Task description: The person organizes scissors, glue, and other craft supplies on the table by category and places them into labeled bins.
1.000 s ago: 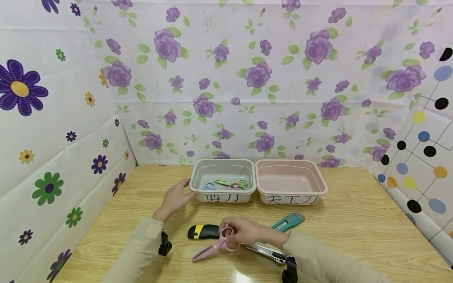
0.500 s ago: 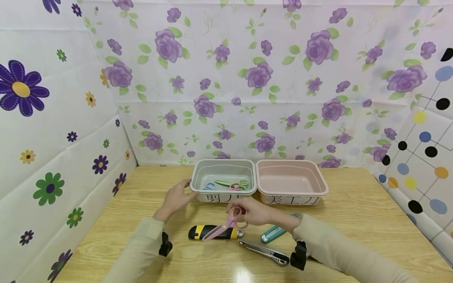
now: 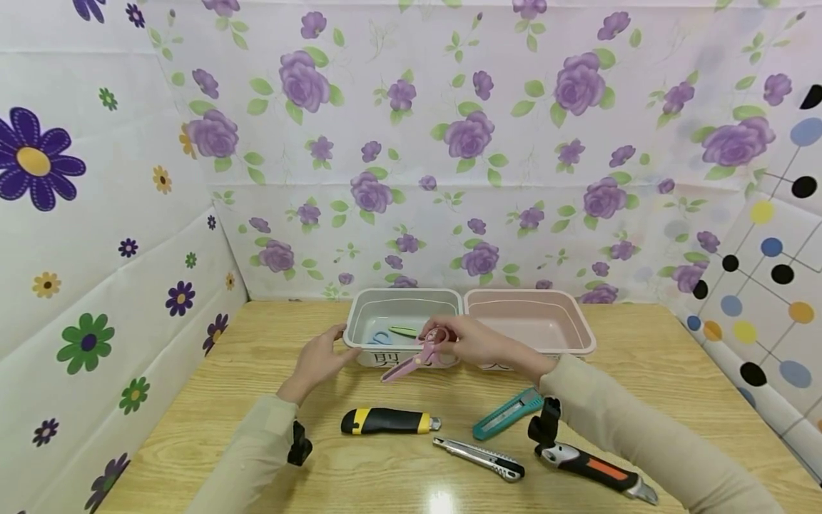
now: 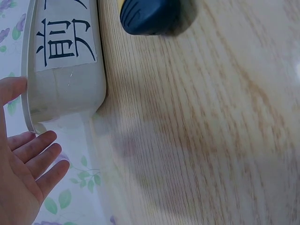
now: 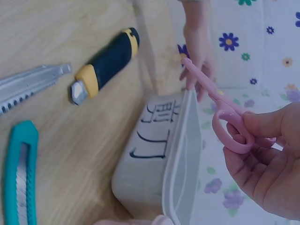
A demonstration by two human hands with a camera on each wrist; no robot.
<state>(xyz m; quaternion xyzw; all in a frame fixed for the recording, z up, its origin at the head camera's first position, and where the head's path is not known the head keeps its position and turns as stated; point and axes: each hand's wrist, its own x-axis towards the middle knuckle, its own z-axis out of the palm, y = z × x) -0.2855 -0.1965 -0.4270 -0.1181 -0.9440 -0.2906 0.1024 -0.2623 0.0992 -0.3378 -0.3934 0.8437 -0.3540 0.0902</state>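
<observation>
My right hand (image 3: 478, 341) pinches pink scissors (image 3: 404, 368) by their handle loops, above the front rim of the grey bin (image 3: 401, 309). Their blades point down to the left in the head view; the right wrist view shows the thumb and fingers on a pink loop (image 5: 220, 126). My left hand (image 3: 320, 364) touches the bin's left front corner, thumb at the rim and the other fingers fairly straight along the side. Inside the bin lie blue scissors (image 3: 380, 338) and a green pair (image 3: 403, 331), partly hidden by my right hand.
Right beside the grey bin stands a pink bin (image 3: 526, 307). In front lie a black-and-yellow utility knife (image 3: 388, 421), a silver one (image 3: 478, 457), a teal one (image 3: 506, 414) and a black-and-orange one (image 3: 597, 470) under the right forearm. Patterned cloth (image 3: 398, 143) walls surround the table.
My right hand has carried the pink scissors up and forward from the utility knives to the grey bin's front edge. The left hand has stayed at the bin's corner.
</observation>
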